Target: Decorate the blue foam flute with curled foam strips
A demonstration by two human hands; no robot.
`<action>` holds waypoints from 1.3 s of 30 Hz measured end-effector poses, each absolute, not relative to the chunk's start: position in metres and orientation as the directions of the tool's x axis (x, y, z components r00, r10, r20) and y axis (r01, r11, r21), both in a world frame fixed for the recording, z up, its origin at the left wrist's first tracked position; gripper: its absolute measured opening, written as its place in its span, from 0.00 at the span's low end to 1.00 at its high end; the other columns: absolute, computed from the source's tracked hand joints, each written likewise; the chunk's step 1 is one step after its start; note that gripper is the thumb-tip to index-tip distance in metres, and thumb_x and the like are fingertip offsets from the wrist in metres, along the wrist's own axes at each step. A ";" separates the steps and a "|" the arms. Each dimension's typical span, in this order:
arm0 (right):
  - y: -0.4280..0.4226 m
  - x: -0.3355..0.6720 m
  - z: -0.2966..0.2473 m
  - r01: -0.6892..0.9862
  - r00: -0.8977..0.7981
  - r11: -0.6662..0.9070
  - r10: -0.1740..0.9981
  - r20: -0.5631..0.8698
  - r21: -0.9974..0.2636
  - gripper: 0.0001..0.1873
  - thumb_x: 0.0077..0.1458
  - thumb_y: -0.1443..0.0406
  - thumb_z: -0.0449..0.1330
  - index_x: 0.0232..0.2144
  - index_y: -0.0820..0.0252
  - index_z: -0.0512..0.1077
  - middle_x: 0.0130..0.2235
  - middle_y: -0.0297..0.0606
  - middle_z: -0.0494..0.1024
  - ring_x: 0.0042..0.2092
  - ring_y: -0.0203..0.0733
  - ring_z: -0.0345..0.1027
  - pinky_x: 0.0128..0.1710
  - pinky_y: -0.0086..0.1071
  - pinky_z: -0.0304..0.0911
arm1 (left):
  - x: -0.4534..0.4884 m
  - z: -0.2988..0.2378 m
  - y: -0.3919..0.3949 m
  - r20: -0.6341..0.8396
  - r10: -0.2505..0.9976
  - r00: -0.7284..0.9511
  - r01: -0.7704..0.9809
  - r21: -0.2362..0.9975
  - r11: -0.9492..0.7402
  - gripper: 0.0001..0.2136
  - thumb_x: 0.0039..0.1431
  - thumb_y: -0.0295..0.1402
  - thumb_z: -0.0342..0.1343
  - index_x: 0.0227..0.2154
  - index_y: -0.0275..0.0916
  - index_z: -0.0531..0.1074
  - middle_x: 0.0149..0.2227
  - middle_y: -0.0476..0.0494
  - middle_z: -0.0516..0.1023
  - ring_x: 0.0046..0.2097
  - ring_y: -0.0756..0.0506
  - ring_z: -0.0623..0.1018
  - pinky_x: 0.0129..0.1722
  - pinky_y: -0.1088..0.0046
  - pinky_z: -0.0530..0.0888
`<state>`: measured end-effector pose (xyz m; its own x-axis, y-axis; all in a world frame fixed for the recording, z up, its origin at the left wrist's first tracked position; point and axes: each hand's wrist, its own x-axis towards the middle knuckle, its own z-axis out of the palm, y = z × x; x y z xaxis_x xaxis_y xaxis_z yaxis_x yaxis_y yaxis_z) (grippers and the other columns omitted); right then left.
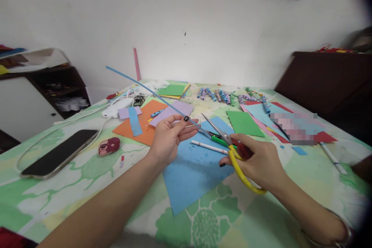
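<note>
My left hand (pixel 170 136) pinches a long thin blue paper strip (pixel 139 84) that slants up and away to the left. My right hand (pixel 257 161) grips yellow-handled scissors (pixel 232 151), blades open, their tips at the strip's near end beside my left fingers. Both hands hover over a large blue paper sheet (pixel 192 170) on the table. A white pen (pixel 207 147) and a green marker (pixel 218 140) lie on that sheet between my hands.
A phone (pixel 59 152) with a white cable lies at the left, a small pink eraser-like thing (pixel 109 146) beside it. Orange (pixel 139 122), purple (pixel 174 110) and green (pixel 244 123) sheets and several curled paper rolls (pixel 226 96) cover the far table. A dark cabinet (pixel 328 77) stands right.
</note>
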<state>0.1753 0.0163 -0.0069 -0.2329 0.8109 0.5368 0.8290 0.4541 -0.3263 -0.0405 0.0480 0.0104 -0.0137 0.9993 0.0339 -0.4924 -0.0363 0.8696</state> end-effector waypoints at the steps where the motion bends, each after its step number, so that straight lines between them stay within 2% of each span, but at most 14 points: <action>1: 0.016 0.175 -0.006 0.827 -0.219 0.434 0.834 0.506 -0.358 0.23 0.41 0.49 0.65 0.36 0.56 0.70 0.19 0.28 0.65 0.21 0.34 0.57 0.20 0.27 0.54 | -0.041 0.010 0.048 0.037 0.999 -0.021 -0.487 0.872 -0.042 0.05 0.53 0.24 0.58 0.32 0.34 0.67 0.33 0.39 0.81 0.33 0.44 0.81 0.35 0.70 0.78; 4: 0.016 0.176 -0.002 0.819 -0.225 0.411 0.872 0.435 -0.400 0.23 0.42 0.51 0.65 0.37 0.56 0.67 0.21 0.27 0.63 0.22 0.34 0.55 0.21 0.27 0.53 | -0.042 0.009 0.049 0.053 0.998 -0.036 -0.472 0.879 -0.064 0.05 0.53 0.25 0.58 0.32 0.34 0.67 0.33 0.39 0.81 0.33 0.44 0.81 0.34 0.71 0.78; 9: 0.017 0.177 0.000 0.824 -0.300 0.430 0.884 0.358 -0.369 0.19 0.42 0.54 0.64 0.34 0.55 0.67 0.23 0.28 0.65 0.24 0.35 0.57 0.24 0.28 0.51 | -0.042 0.009 0.050 0.057 0.998 -0.015 -0.486 0.872 -0.057 0.04 0.53 0.24 0.58 0.31 0.33 0.67 0.33 0.40 0.81 0.32 0.45 0.81 0.33 0.72 0.78; 13: 0.015 0.175 -0.002 0.843 -0.313 0.415 0.896 0.316 -0.342 0.19 0.41 0.55 0.64 0.36 0.54 0.68 0.25 0.30 0.68 0.25 0.36 0.59 0.24 0.28 0.51 | -0.043 0.010 0.049 0.041 0.999 -0.033 -0.502 0.863 -0.052 0.04 0.55 0.22 0.55 0.31 0.34 0.66 0.32 0.41 0.81 0.31 0.46 0.81 0.32 0.73 0.78; 18: 0.013 0.173 -0.003 0.872 -0.294 0.394 0.897 0.331 -0.291 0.18 0.42 0.55 0.63 0.37 0.54 0.69 0.27 0.32 0.69 0.26 0.38 0.61 0.25 0.29 0.50 | -0.043 0.011 0.050 0.054 0.997 -0.061 -0.468 0.880 -0.076 0.04 0.56 0.24 0.54 0.31 0.36 0.64 0.33 0.43 0.81 0.28 0.46 0.81 0.27 0.74 0.78; 27: 0.014 0.173 -0.006 0.867 -0.302 0.410 0.884 0.356 -0.283 0.20 0.43 0.52 0.62 0.37 0.54 0.70 0.26 0.33 0.70 0.26 0.38 0.62 0.25 0.29 0.51 | -0.043 0.011 0.050 0.051 0.997 -0.056 -0.466 0.882 -0.071 0.04 0.55 0.25 0.55 0.31 0.36 0.64 0.32 0.42 0.81 0.29 0.46 0.81 0.27 0.74 0.78; 33: 0.014 0.173 -0.007 0.867 -0.304 0.416 0.878 0.370 -0.275 0.25 0.41 0.47 0.63 0.38 0.55 0.71 0.27 0.33 0.71 0.26 0.38 0.63 0.25 0.30 0.52 | -0.042 0.010 0.050 0.075 0.996 -0.057 -0.463 0.882 -0.093 0.04 0.55 0.25 0.54 0.32 0.36 0.64 0.32 0.42 0.81 0.30 0.45 0.81 0.29 0.73 0.78; 39: 0.014 0.173 -0.010 0.865 -0.307 0.422 0.874 0.378 -0.272 0.24 0.42 0.48 0.63 0.37 0.55 0.71 0.24 0.32 0.70 0.25 0.37 0.63 0.24 0.29 0.53 | -0.043 0.011 0.049 0.083 0.994 -0.065 -0.434 0.895 -0.103 0.04 0.55 0.26 0.55 0.31 0.36 0.65 0.33 0.42 0.81 0.29 0.46 0.81 0.28 0.72 0.79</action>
